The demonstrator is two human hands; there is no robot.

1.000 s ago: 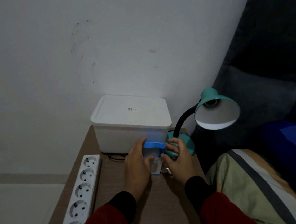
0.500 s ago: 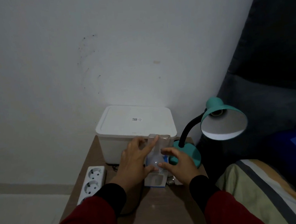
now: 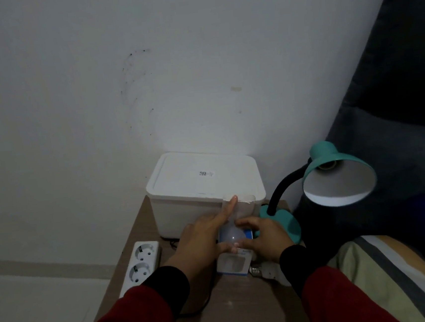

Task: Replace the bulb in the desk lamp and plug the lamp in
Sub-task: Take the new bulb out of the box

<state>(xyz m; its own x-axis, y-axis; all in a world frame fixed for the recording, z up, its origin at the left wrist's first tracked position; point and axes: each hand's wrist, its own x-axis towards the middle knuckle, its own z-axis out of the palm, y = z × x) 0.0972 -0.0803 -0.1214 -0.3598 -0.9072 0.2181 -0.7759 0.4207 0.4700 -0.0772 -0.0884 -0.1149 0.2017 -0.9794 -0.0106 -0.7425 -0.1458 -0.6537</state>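
A small bulb box [image 3: 233,264] stands on the brown table [image 3: 236,311], its top flap [image 3: 241,204] raised. A white round bulb [image 3: 231,235] shows at the box's open top. My left hand [image 3: 201,239] holds the box's left side, forefinger along the flap. My right hand [image 3: 265,238] grips the box's top right, next to the bulb. Another bulb [image 3: 262,270] lies on the table under my right wrist, screw base pointing left. The teal desk lamp [image 3: 337,174] stands at the right, socket bare inside its shade.
A white lidded bin [image 3: 203,185] sits against the wall behind the box. A white power strip [image 3: 141,263] lies along the table's left edge, a black cable [image 3: 194,310] trailing near my left sleeve. Bedding [image 3: 388,273] and a dark headboard fill the right.
The box's blue-edged flap went from down to raised, and the white bulb has come into view at the opening. The view has tilted upward, showing less of the power strip.
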